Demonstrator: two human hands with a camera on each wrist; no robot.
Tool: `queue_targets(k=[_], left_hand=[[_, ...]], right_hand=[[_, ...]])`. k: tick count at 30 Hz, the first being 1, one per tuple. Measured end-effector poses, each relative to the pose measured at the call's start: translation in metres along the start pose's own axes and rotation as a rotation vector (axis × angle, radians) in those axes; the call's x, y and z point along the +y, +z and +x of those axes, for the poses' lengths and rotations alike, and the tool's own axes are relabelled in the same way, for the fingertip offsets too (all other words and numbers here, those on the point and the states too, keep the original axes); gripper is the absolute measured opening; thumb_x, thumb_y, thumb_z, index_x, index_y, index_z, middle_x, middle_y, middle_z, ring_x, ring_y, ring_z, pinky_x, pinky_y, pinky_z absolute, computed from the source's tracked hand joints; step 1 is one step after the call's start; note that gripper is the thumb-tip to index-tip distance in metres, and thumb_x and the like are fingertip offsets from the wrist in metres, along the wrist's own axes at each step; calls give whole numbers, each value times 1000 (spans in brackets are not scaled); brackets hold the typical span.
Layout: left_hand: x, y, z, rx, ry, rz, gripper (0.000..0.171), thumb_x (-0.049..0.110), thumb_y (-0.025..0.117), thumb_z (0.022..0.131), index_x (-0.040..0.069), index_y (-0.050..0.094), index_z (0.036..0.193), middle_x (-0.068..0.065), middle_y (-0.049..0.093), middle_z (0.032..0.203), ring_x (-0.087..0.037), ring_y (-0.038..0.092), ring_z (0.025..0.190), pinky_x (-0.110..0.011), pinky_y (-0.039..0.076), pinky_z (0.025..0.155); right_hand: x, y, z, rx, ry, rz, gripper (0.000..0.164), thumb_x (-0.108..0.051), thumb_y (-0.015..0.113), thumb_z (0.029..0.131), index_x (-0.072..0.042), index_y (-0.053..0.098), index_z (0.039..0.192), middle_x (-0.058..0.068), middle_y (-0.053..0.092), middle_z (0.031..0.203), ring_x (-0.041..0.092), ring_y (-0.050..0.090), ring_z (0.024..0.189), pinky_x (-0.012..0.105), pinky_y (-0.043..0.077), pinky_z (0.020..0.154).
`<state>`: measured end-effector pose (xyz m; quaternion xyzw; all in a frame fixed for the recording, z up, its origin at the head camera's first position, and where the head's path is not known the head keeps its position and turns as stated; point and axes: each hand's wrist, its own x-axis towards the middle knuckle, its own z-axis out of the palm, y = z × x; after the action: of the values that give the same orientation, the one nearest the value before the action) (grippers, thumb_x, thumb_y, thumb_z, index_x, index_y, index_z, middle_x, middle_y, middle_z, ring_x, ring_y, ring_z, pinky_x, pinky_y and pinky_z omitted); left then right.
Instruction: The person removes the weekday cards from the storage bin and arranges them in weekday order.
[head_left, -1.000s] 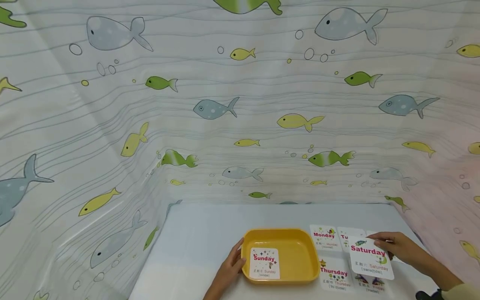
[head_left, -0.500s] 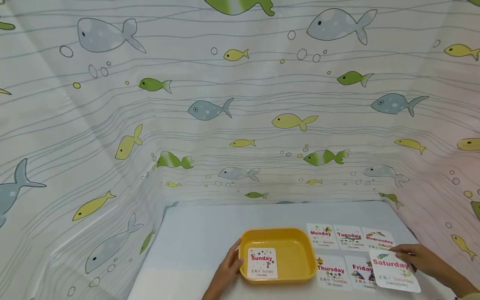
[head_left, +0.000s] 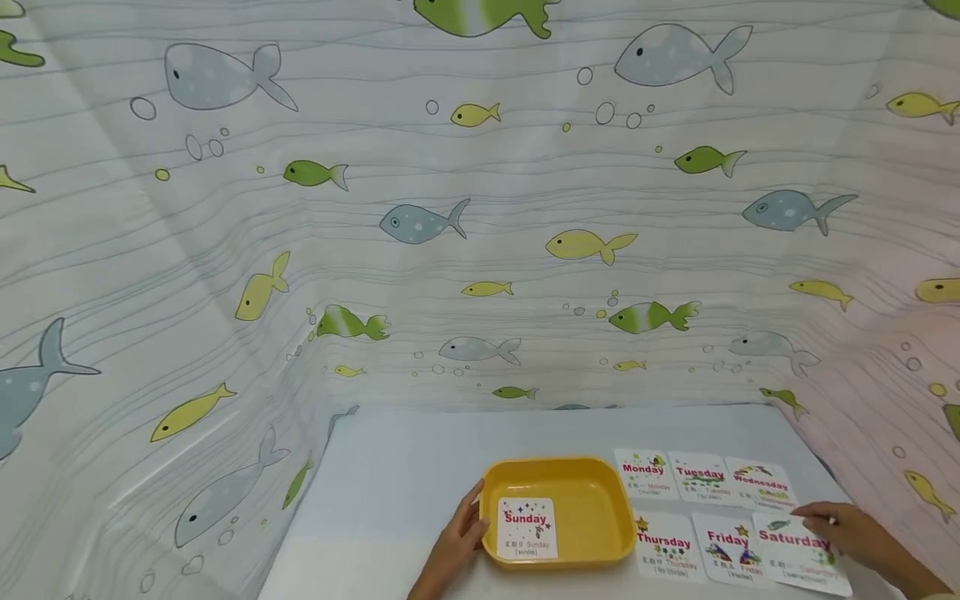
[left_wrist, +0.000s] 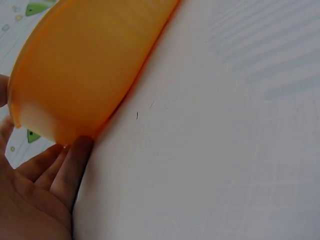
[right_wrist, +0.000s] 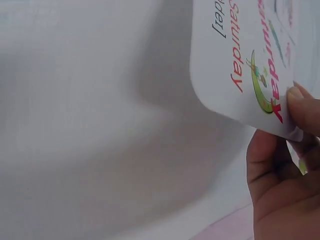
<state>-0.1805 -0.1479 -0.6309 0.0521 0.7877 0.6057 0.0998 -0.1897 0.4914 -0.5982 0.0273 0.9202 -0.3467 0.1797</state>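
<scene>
My left hand (head_left: 455, 537) rests against the left side of a yellow tray (head_left: 625, 508). Its fingertips touch the outer wall in the left wrist view, where the tray (left_wrist: 85, 65) looks orange. A Sunday card (head_left: 527, 542) lies in the tray's left part. At the lower right, my right hand (head_left: 862, 537) pinches a Saturday card (head_left: 795, 567) by its upper right edge. The right wrist view has the thumb on the printed face of this card (right_wrist: 220, 75) and fingers behind it, its near corner raised off the table. The Saturday card slightly overlaps the Friday card (head_left: 727, 569).
Right of the tray, Monday (head_left: 645, 487), Tuesday (head_left: 701, 492) and Wednesday (head_left: 757, 496) cards form a back row. A Thursday card (head_left: 667, 567) lies in front, left of Friday. Fish-patterned cloth (head_left: 480, 250) surrounds the white table (head_left: 390, 467).
My right hand has moved the Saturday card right and down from over the Friday and Wednesday cards to a spot beside Friday. The left hand has stayed at the tray.
</scene>
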Motion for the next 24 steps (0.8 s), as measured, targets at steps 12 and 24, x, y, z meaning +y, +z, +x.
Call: queue_targets(k=[12,24], left_hand=[[-9,9,-16,-32,-96,-64,61,35,55,102,33,30,157,-26,41,154,-39,53,133,-34,61,85],[1,-2,-1,-1,2,-6,57,33,51,104,36,29,157,-23,44,153,-39,53,132,-35,60,89]], right_hand=[[20,45,-8,4,38,-89,36,-32,56,101,1,63,113,4,70,98,13,59,80,38,52,71],[-5,35,14,121,6,-224,39,-32,76,86,0,58,100,21,65,102,28,58,91,55,50,79]])
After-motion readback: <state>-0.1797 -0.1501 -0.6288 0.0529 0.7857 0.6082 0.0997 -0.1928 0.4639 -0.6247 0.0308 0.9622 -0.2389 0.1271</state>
